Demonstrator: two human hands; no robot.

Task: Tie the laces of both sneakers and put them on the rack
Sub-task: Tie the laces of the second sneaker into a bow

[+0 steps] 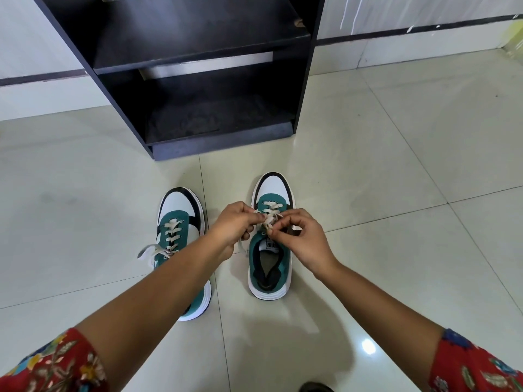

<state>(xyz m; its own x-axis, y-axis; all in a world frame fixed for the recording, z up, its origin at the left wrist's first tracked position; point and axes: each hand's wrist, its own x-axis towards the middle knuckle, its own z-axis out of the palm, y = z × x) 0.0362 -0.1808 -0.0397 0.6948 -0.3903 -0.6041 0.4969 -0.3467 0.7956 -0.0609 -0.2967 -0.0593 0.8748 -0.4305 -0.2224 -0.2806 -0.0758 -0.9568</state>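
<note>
Black rack (181,38) is standing ahead on the floor (396,193). Both sneakers are sitting before it, left sneaker (181,219) loosely laced. I'm pinching the right sneaker's (271,261) laces (268,217), left hand (233,224) and right hand (304,239) fingers closed on them.

light: bright, even, indoor | glare: white hotspot on glossy floor tiles (368,346) near the right sleeve (475,363) | shadows: soft, under the forearms | focus: sharp throughout | edges: wide-angle bowing, rack (198,66) leaned | rack interior: dark
</note>
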